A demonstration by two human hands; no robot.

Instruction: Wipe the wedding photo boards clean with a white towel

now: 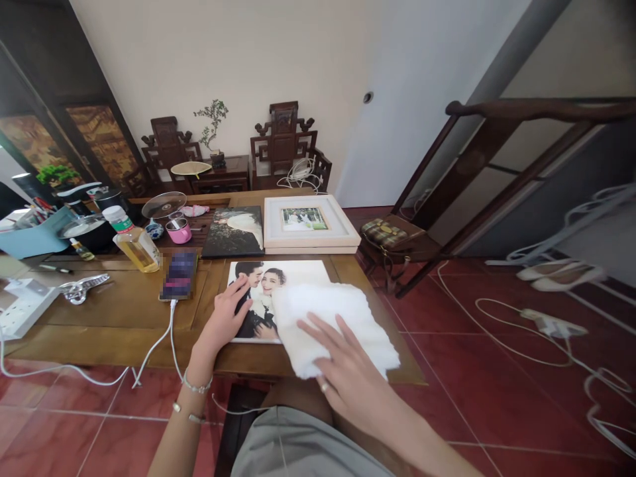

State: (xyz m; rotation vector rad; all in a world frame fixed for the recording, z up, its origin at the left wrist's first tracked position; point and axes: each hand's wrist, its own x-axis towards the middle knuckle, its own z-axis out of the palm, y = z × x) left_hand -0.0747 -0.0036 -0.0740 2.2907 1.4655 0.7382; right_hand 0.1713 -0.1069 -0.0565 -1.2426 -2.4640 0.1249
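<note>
Power strip position: far out to the left of my left hand, at the near edge of the table. Closer in, just left of that hand, a phone lies flat with a white cable running from it over the table edge. My left hand is open, fingers spread and laid flat on the left border of the photo print, steadying it without gripping. The print lies flat on the table between and under both hands, its near edge close to the table edge. A white cloth covers the print's right part and overhangs it toward me. My right hand is open, palm down, fingers extended on the near part of the cloth, pressing rather than clutching. Status, as a judgement: wiping is in progress. The cloth sits on the right portion, while the left portion beside my left hand is uncovered. Which areas are already clean cannot be determined. Beyond my hands, a dark print and a white frame lie side by side, neither in contact with hand or cloth.
</note>
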